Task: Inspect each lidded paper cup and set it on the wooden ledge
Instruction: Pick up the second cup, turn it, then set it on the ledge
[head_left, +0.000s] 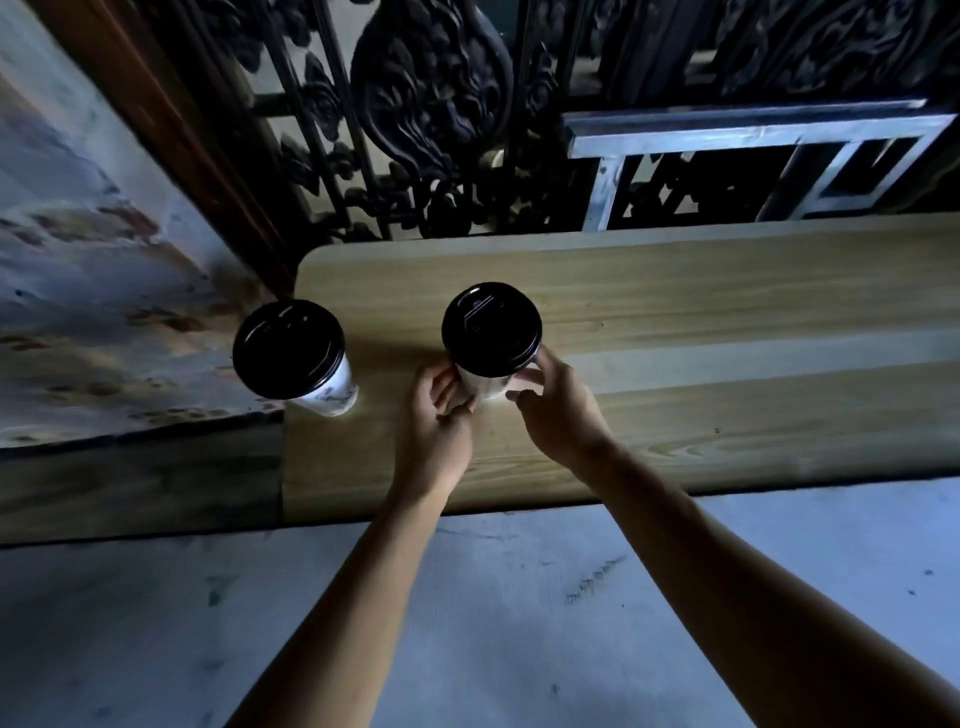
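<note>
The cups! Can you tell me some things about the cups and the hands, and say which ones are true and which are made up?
1. Two paper cups with black lids are in view, the held cup and the other cup. True.
2. Only one hand touches the held cup. False: the left hand and the right hand are both on its sides.
3. The other cup stands at the left end of the wooden ledge, with no hand on it. True.
4. The held cup's lid is off. False: the black lid is on.
5. A red plate sits on the ledge. False: only the cups are there.
</note>
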